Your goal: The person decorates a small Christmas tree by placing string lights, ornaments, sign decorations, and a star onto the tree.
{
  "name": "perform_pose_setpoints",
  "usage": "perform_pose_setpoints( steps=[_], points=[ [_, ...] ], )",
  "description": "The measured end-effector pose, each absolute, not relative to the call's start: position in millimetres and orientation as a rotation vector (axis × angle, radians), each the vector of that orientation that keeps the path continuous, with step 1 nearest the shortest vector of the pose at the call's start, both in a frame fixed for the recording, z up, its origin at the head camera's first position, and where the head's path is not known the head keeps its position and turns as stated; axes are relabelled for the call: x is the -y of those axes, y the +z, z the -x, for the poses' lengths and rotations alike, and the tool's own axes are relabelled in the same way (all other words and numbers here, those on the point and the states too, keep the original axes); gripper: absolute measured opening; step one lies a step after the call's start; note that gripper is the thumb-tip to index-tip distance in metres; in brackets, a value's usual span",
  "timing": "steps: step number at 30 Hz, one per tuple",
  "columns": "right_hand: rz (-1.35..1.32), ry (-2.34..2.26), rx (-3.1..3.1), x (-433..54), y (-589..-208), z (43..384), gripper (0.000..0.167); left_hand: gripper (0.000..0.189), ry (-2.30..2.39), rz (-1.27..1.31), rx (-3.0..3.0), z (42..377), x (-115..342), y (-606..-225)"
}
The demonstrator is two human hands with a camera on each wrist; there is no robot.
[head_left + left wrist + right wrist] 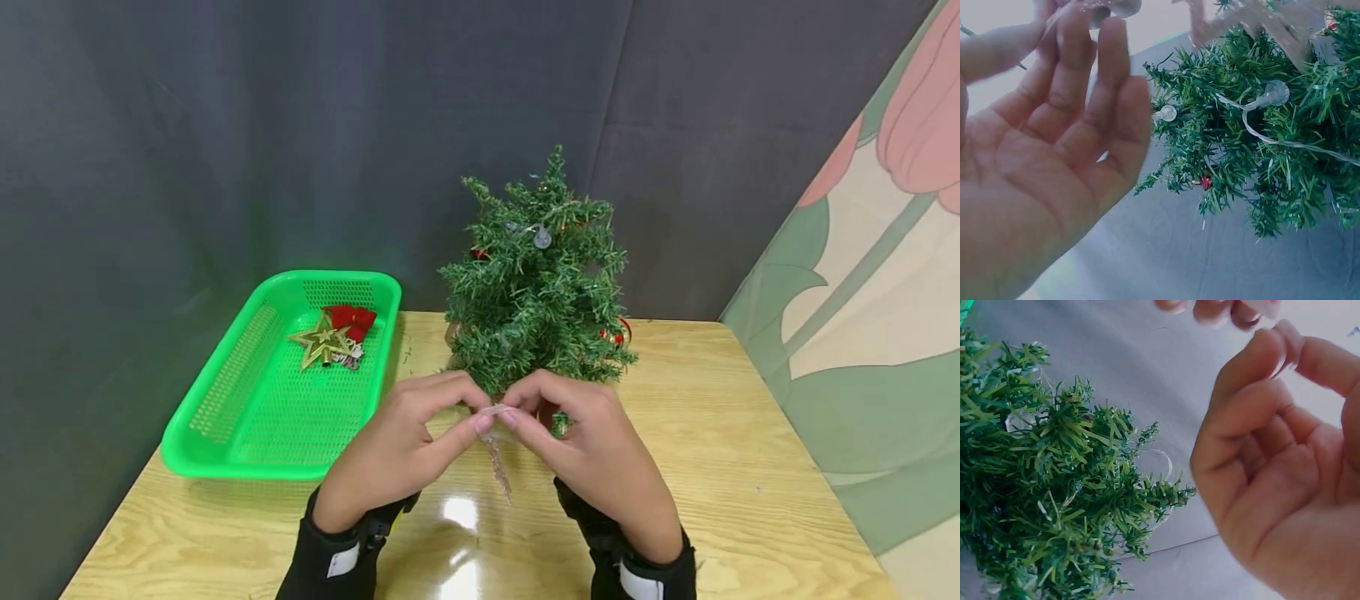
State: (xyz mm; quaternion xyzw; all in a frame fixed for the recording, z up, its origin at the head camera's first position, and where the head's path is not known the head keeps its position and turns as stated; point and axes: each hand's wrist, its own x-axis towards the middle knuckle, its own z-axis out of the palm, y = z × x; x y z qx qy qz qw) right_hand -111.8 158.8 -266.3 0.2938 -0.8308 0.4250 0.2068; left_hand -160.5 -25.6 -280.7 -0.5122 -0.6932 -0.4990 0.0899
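Both hands meet in front of a small artificial Christmas tree (536, 283). Thumb and fingertips of my left hand (416, 437) pinch one side of a pale, thin ribbon (495, 409). My right hand (588, 433) pinches its other side, the fingertips of both hands nearly meeting. Below the ribbon hangs a pinkish glittery ornament (498, 468), seen almost edge-on from the head. In the left wrist view, pointed star-like edges of the ornament (1254, 25) overlap the tree. The right wrist view shows the right hand's (1279, 450) lower fingers curled toward the palm.
On the left stands a green plastic basket (180, 433), holding a gold star (322, 340), a red bow (351, 320) and a small lettered ornament (349, 356). The tree carries clear bulbs (542, 238) and red ornaments. A dark curtain (337, 150) hangs behind the wooden table (750, 467).
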Motion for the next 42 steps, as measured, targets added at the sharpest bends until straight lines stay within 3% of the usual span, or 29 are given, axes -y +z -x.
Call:
perform_pose_setpoints(
  steps=[8, 12, 20, 27, 42],
  points=[
    [-0.811, 1.07, 2.243, -167.0, -229.0, 115.0, 0.012, 0.007, -1.366, 1.455, 2.041, 163.1, 21.2, -242.7],
    [-0.708, 0.77, 2.114, -171.2, -209.3, 132.2, 0.004, 0.008, -1.215, 1.403, 2.056, 190.5, 10.5, -221.5],
    [-0.379, 0.322, 1.995, -196.5, -192.8, 199.0, 0.021, 0.018, -0.972, 1.231, 2.175, 254.3, -33.8, -192.6],
    [-0.253, 0.309, 2.155, -205.0, -193.0, 228.3, 0.027, 0.021, -0.717, 1.011, 2.356, 276.9, -49.9, -193.5],
    [-0.256, 0.427, 2.266, -204.7, -210.4, 224.1, 0.029, 0.019, -0.84, 0.983, 2.353, 268.4, -38.0, -215.4]
  ],
)
